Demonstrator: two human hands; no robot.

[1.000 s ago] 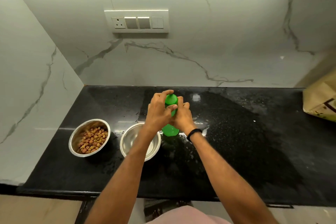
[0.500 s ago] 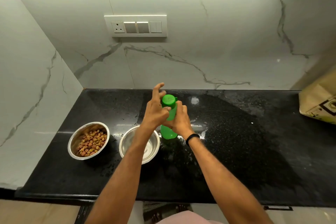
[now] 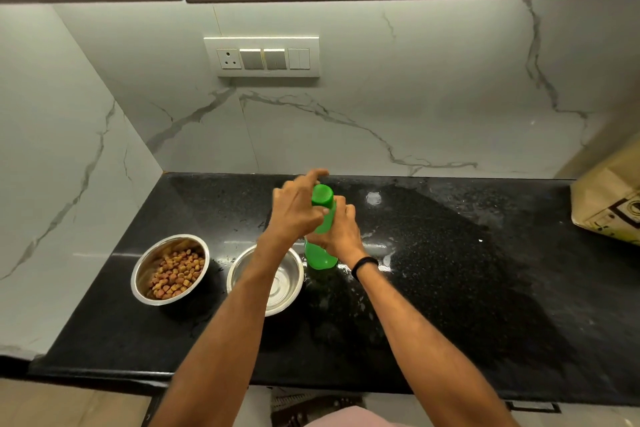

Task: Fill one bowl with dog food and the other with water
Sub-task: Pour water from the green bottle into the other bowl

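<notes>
Centrally in the head view, a green bottle (image 3: 322, 232) is held upright on the black countertop (image 3: 467, 288), its base resting just right of the empty steel bowl (image 3: 277, 282). The right hand (image 3: 341, 230) is wrapped around the bottle's middle, fingers closed on it, with a dark band (image 3: 363, 265) worn at the wrist. The left hand (image 3: 296, 210) is placed at the bottle's neck just beside the green cap (image 3: 322, 193); its thumb and lower fingers are pressed near the cap while the forefinger is stretched out loose above it, so whether the cap is actually gripped cannot be told. The cap is seen still seated on the bottle. To the left, close beside the empty bowl, a second steel bowl (image 3: 169, 270) is filled with brown kibble (image 3: 176, 274). No water can be made out in the empty bowl. A brown paper bag (image 3: 609, 208) is stood at the far right of the counter, well apart from the bowls.
</notes>
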